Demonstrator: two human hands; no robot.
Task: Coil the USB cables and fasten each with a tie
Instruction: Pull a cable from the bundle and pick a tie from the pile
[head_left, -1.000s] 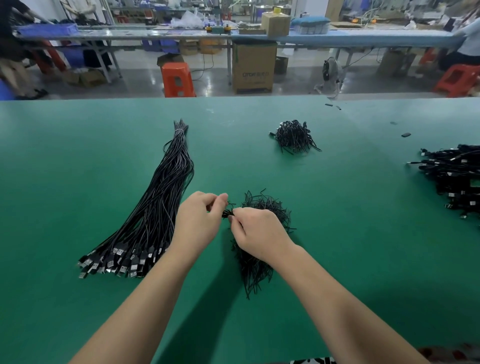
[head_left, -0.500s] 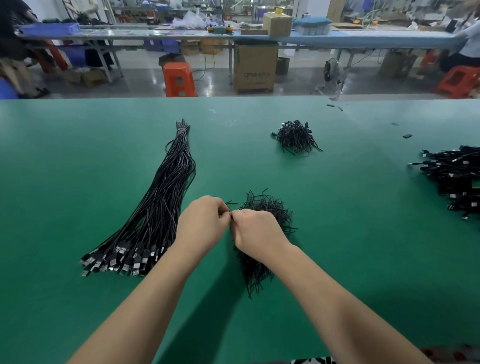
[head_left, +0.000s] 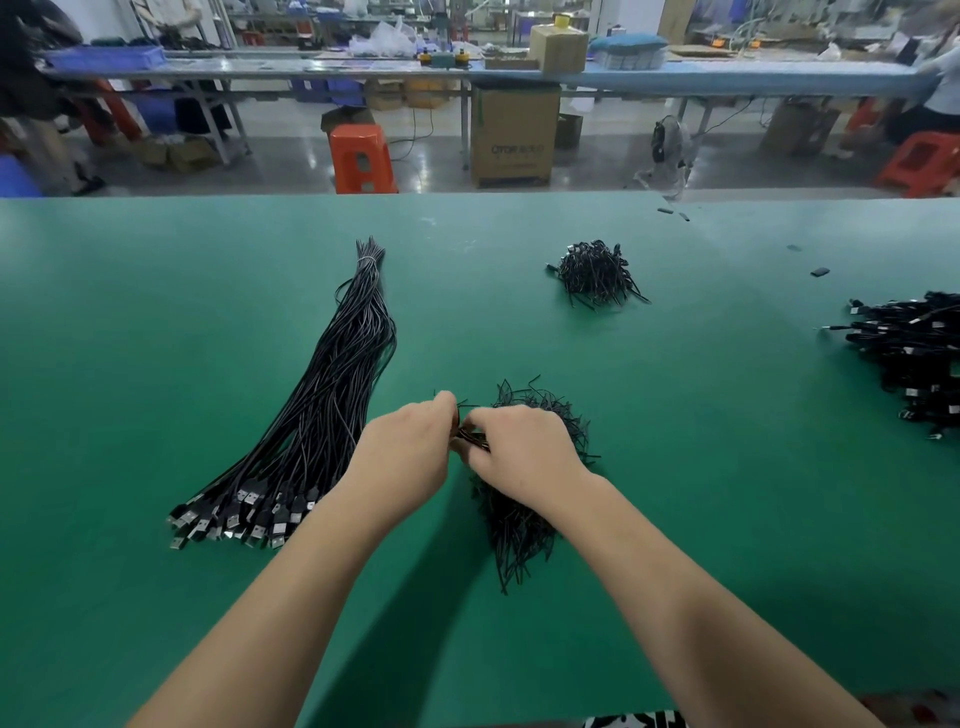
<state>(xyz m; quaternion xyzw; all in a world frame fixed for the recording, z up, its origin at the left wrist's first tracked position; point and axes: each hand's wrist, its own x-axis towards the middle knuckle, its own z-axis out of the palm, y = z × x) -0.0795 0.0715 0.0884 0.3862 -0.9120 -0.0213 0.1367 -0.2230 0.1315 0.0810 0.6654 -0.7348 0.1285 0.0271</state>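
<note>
Hands meet at table centre, pinching a small black piece between them.

Left hand (head_left: 405, 457) has fingers curled, pinching a black tie (head_left: 470, 439) against right hand (head_left: 519, 452), which grips the same piece; whether a coiled cable sits inside, can't tell. Cable bundle (head_left: 322, 415) lies at 10 o'clock of the hands, plugs toward the near edge, tied at its far tip. Tie pile (head_left: 524, 499) lies under and just beside the right hand. Second tie pile (head_left: 595, 273) at 1 o'clock, well apart. Finished cable heap (head_left: 914, 353) at 3 o'clock, on green table (head_left: 156, 364).
</note>
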